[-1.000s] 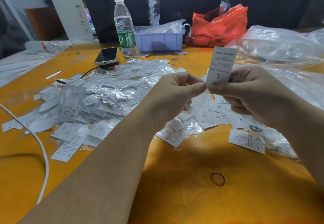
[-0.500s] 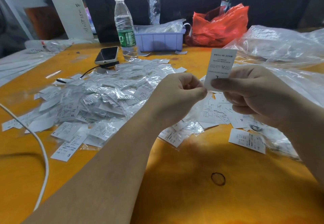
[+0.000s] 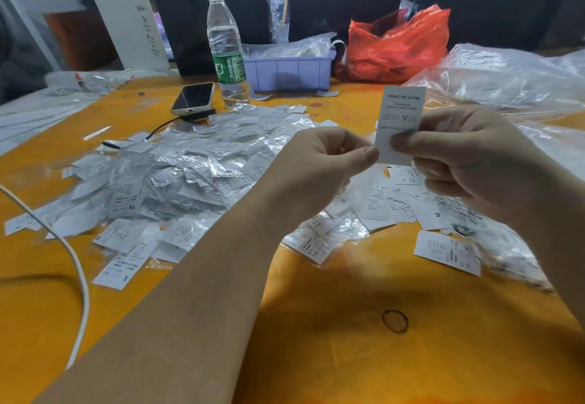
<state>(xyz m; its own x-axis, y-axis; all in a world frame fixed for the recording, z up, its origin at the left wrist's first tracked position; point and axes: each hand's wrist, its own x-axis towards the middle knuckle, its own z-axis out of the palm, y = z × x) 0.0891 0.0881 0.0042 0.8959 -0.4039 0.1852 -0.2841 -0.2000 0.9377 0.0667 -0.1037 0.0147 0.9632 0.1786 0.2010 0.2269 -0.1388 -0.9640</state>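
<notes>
A white garment label (image 3: 400, 109), printed "MADE IN CHINA" upside down, stands upright above the orange table (image 3: 316, 356). My right hand (image 3: 468, 163) pinches it low down, thumb across its front. My left hand (image 3: 326, 157) has curled fingers and its thumb tip touches the label's lower left edge. A big heap of white labels in clear sleeves (image 3: 177, 176) lies to the left of my hands. Loose labels (image 3: 399, 201) marked L, S and M lie under my hands.
At the back stand a water bottle (image 3: 225, 49), a phone (image 3: 193, 96), a lilac plastic bin (image 3: 291, 71) and a red plastic bag (image 3: 399, 46). Clear plastic bags (image 3: 506, 74) pile at the right. A white cable (image 3: 76, 264) crosses the left. A black rubber band (image 3: 394, 320) lies near me.
The label has slid down between my fingers, so my right thumb now covers the printed L. My left thumb came off the label half a second ago and is back at its edge.
</notes>
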